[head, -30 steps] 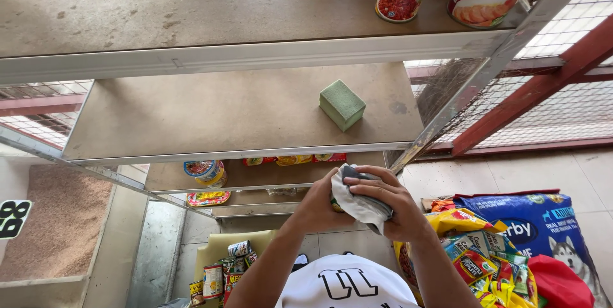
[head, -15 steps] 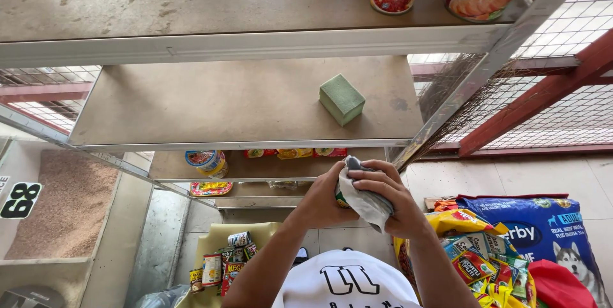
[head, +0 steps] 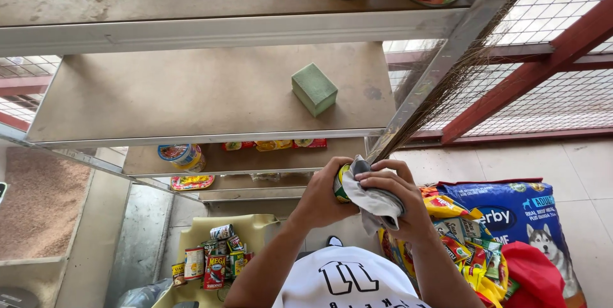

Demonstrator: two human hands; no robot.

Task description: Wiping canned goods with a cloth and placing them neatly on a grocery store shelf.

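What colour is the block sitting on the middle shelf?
Pale green; the block shows plainly in the head view.

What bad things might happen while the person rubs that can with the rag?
The can sits in the left hand out past the shelf edge, so a slip would probably drop it to the floor. The right hand presses the rag close to the broom bristles, which might snag.

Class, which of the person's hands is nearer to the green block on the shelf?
Left. The left hand grips a can just below the green block; the right hand, holding a cloth, lies farther right.
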